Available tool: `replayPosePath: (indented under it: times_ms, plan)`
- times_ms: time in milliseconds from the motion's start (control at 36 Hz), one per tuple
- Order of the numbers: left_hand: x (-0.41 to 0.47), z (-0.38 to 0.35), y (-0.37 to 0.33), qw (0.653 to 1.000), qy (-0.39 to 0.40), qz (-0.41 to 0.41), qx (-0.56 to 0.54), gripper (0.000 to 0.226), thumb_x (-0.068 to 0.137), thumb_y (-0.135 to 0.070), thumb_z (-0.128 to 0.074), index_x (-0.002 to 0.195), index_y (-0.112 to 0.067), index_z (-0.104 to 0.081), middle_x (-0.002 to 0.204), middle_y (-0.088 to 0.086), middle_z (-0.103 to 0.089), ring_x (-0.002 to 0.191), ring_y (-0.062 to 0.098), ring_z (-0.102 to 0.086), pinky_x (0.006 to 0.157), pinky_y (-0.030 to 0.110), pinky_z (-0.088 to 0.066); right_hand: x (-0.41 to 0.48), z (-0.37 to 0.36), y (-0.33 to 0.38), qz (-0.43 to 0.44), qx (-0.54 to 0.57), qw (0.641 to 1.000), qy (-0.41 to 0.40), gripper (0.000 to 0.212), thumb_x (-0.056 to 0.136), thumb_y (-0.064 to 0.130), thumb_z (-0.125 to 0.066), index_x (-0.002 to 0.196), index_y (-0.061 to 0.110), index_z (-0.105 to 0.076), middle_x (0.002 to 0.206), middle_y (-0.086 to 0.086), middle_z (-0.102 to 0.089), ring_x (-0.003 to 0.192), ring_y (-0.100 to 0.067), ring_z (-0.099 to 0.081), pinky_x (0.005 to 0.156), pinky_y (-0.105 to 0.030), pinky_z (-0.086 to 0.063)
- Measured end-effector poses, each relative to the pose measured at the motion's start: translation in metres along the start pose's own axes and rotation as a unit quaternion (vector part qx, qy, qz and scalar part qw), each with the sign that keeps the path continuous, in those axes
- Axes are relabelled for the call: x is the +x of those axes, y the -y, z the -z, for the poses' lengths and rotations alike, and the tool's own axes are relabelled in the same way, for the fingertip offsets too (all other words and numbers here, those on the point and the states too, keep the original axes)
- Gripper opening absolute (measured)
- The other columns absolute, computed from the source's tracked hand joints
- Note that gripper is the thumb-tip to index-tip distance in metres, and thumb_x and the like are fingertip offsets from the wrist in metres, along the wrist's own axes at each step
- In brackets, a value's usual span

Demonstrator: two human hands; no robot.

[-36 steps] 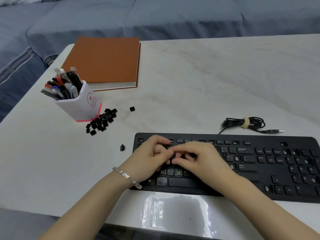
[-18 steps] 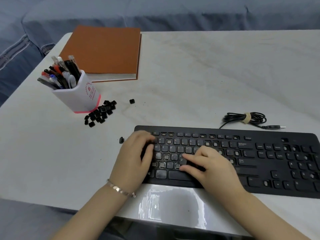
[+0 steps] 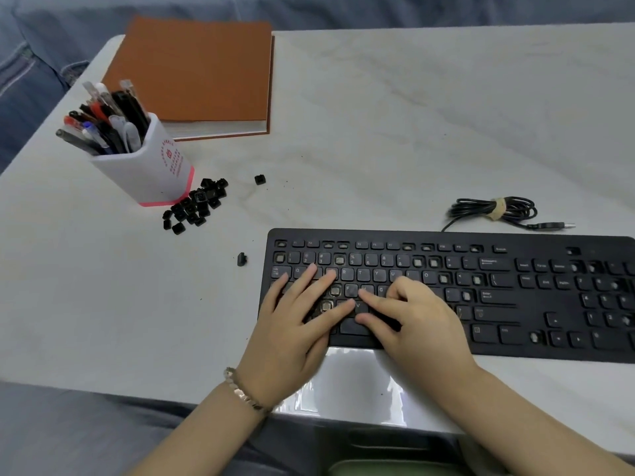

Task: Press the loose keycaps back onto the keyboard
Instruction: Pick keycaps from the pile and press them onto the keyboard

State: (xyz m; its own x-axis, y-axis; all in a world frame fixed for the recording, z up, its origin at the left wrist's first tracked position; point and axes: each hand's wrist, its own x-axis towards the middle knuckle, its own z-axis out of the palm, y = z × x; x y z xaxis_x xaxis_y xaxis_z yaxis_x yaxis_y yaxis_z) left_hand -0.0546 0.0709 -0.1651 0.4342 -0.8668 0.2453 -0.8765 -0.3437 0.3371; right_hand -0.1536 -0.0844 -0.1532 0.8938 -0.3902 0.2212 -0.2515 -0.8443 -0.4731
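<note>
While keycaps wait: pile [image 3: 196, 207] sits left of keyboard [image 3: 481, 297].
Left hand [image 3: 295, 324]: flat, steadying, holding nothing.
Right hand [image 3: 412, 321]: fingertips press near V; grasp unclear.

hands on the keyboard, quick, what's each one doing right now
Left hand: open, fingers spread flat on the keyboard, holding nothing.
Right hand: fingers loosely curled, fingertips pressing the keys, nothing visibly held.
</note>
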Motion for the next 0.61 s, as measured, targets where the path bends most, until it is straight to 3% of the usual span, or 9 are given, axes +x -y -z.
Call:
replayPosePath:
  times_ms: [306,444,528,611]
  plan:
    - [0.005,-0.007,0.001,0.999,0.007,-0.034,0.042,0.045,0.08,-0.015,-0.044,0.119,-0.025,-0.063,0.135,0.011,-0.05,0.129,0.034,-0.042,0.104,0.05,-0.029,0.003,-0.002,0.003,-0.015,0.013,1.0,-0.001,0.031,0.058,0.024,-0.086,0.088,0.024,-0.075,0.059,0.007,-0.041,0.054,-0.018,-0.049,0.05,-0.021,-0.032]
    - [0.007,-0.012,0.002,0.997,-0.008,-0.042,0.062,0.045,0.079,-0.017,-0.046,0.12,-0.03,-0.061,0.134,0.009,-0.052,0.127,0.032,-0.044,0.102,0.05,-0.029,0.006,0.003,0.002,-0.04,0.042,0.996,0.062,0.037,0.068,0.031,-0.079,0.103,0.028,-0.07,0.066,0.013,-0.036,0.069,-0.012,-0.045,0.061,-0.023,-0.035]
    - [0.006,-0.013,0.004,0.997,-0.018,-0.043,0.053,0.045,0.079,-0.018,-0.046,0.12,-0.033,-0.058,0.134,0.006,-0.052,0.127,0.029,-0.044,0.102,0.049,-0.03,0.008,0.011,-0.003,-0.065,0.115,0.984,0.122,0.046,0.072,0.029,-0.075,0.116,0.029,-0.062,0.071,0.015,-0.041,0.074,0.0,-0.042,0.07,-0.011,-0.033]
    - [0.006,-0.014,0.004,0.998,-0.025,-0.04,0.044,0.046,0.079,-0.018,-0.047,0.121,-0.035,-0.051,0.135,0.004,-0.051,0.129,0.026,-0.042,0.104,0.048,-0.029,0.011,0.022,-0.013,-0.103,0.197,0.972,0.075,0.038,0.075,0.01,-0.071,0.111,0.022,-0.064,0.07,0.009,-0.049,0.068,0.002,-0.046,0.065,-0.004,-0.033]
